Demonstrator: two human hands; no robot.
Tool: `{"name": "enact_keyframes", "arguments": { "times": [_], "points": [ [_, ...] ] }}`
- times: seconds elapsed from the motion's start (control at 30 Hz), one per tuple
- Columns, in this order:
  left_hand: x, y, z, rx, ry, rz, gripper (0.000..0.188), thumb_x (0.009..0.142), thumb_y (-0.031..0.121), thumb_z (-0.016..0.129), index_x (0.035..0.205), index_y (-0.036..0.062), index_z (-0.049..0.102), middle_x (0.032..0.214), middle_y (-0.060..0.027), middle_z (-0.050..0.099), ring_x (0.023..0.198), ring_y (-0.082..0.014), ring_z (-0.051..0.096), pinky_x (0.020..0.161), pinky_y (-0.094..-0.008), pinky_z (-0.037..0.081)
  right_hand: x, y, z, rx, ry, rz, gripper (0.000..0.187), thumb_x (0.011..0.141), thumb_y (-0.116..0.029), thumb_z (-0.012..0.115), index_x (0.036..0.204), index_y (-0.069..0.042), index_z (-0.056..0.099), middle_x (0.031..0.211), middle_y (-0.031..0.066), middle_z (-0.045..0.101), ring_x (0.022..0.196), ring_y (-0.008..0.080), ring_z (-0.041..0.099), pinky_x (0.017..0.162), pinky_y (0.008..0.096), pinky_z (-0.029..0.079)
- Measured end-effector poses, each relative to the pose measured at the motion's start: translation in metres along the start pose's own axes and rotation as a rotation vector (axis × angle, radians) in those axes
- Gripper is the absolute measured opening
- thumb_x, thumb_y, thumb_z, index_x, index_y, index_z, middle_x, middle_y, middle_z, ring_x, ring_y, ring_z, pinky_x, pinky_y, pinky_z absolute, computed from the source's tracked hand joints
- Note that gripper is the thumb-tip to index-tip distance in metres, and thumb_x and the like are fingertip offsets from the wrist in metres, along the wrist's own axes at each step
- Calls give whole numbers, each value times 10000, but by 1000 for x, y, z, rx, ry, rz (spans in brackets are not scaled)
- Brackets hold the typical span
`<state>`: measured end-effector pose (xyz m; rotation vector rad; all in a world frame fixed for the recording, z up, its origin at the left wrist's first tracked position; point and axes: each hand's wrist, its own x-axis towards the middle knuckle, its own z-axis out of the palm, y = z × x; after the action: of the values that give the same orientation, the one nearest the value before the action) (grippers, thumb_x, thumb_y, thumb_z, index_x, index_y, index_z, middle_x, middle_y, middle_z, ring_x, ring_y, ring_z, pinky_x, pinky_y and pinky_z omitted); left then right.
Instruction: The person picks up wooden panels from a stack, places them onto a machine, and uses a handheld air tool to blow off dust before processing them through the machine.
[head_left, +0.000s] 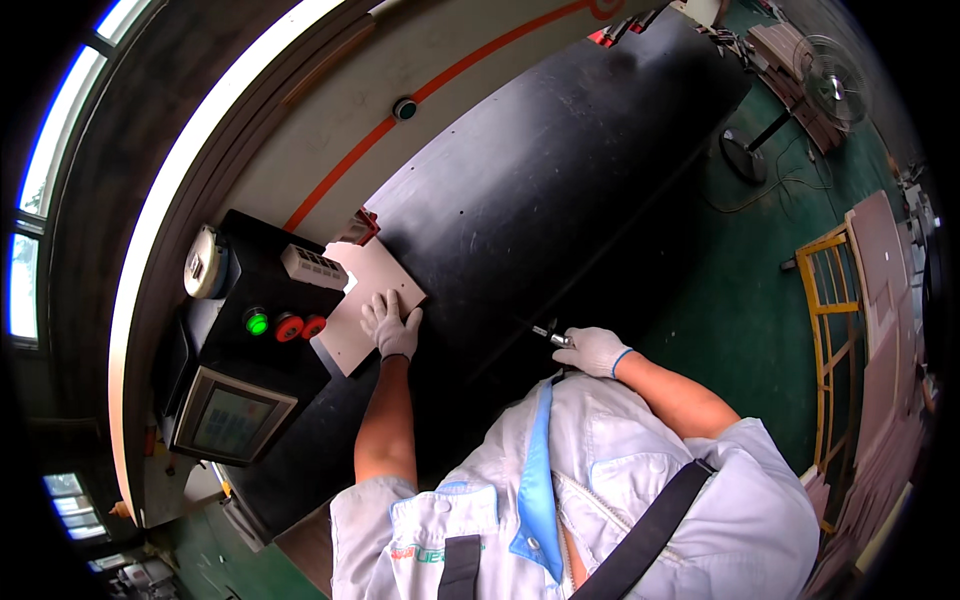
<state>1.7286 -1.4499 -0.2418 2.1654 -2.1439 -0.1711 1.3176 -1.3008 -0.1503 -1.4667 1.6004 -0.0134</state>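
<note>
My left hand (pixel 390 325), in a white knit glove, lies with fingers spread on a flat pale board (pixel 345 345). The board rests on the black tabletop (pixel 480 220), beside the control box, and has a cut-out along one edge. My right hand (pixel 596 352), gloved as well with a blue cuff edge, is closed around a silver hand tool (pixel 552 336) close to my body. This tool has a slim dark tip pointing left, toward the table, and looks like an air blow gun. Its tip is apart from the board; its grip is hidden by my fingers.
A black control box (pixel 270 285) with a green lit button, red buttons and a screen (pixel 232 418) stands at the left. A beam with an orange stripe (pixel 450 75) spans the table's far side. Right are a pedestal fan (pixel 745 155), a yellow rack (pixel 830 280) and stacked boards (pixel 880 300).
</note>
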Motion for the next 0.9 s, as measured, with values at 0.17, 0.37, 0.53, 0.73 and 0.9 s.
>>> {"name": "enact_keyframes", "arguments": {
  "times": [0.17,0.37,0.53,0.73,0.9],
  "points": [
    [-22,-20,-53,135,-107,-424,979,812,612,810,1621,186,459,1627,-184,386,1461,-454,366,1236,-561,283,-30,39,-18,9,73,135,464,957,-485,676,1082,-39,704,1000,224,751,984,420,718,879,490,552],
    [-28,-54,-17,39,3,-344,1084,722,675,854,1622,222,453,1671,-193,326,1450,-479,367,1195,-545,367,-46,74,-11,166,126,285,443,977,-472,677,1061,-38,692,917,195,729,884,383,704,828,476,543],
    [-21,-38,-34,13,-58,-360,1050,758,657,843,1627,221,447,1673,-197,329,1491,-480,318,1243,-532,302,-47,67,-9,5,32,155,515,932,-565,685,990,-55,726,943,202,748,920,399,716,856,466,557],
    [-19,-18,-46,33,-1,-73,528,814,396,827,1263,151,697,1367,-152,588,1268,-391,559,1089,-494,475,-49,65,-17,-154,-151,99,588,897,-651,665,924,-69,747,935,206,755,924,410,724,836,478,562],
    [-17,15,-15,-29,171,110,127,879,196,701,987,137,731,1102,-69,663,1122,-310,628,938,-453,551,-37,114,2,-423,-144,-97,651,898,-720,628,956,-87,769,981,221,760,967,437,725,841,491,570]
  ]
}}
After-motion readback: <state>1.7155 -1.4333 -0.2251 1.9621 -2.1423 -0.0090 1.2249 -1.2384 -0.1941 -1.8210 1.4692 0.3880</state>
